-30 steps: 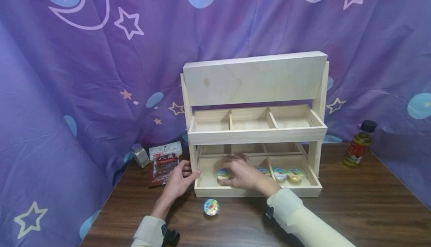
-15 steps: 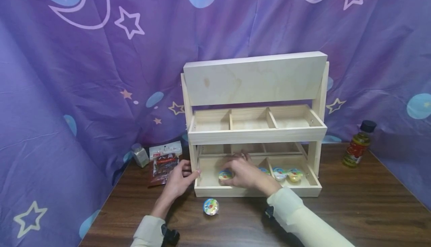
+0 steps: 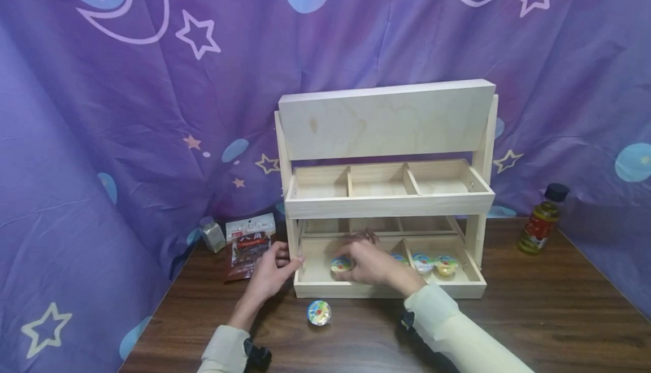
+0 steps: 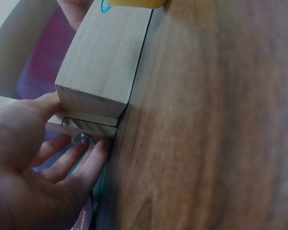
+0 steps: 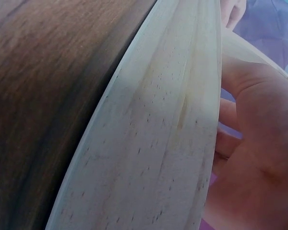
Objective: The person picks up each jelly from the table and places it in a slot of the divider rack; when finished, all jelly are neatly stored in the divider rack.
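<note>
A pale wooden rack (image 3: 386, 206) with two divided trays stands on the table. My left hand (image 3: 272, 271) grips the left end of its lower tray, thumb on the tray and fingers behind the side piece (image 4: 90, 127). In the lower tray's left part, my right hand (image 3: 368, 263) holds a small jelly cup (image 3: 339, 265) with a colourful lid. The tray's front board (image 5: 168, 124) hides that cup in the right wrist view. Two cups, a pale one (image 3: 422, 263) and a yellow one (image 3: 446, 265), sit in the right compartment. Another cup (image 3: 399, 259) is partly hidden behind my right wrist.
One more jelly cup (image 3: 319, 313) lies on the table (image 3: 356, 339) before the rack. Left of the rack are a spice packet (image 3: 249, 248) and a small jar (image 3: 212, 235). An oil bottle (image 3: 543, 220) stands at the right. A purple curtain (image 3: 381, 34) hangs behind.
The jelly cup at my right hand has shifted slightly rightward in the tray since a second ago. My left hand keeps its place on the rack.
</note>
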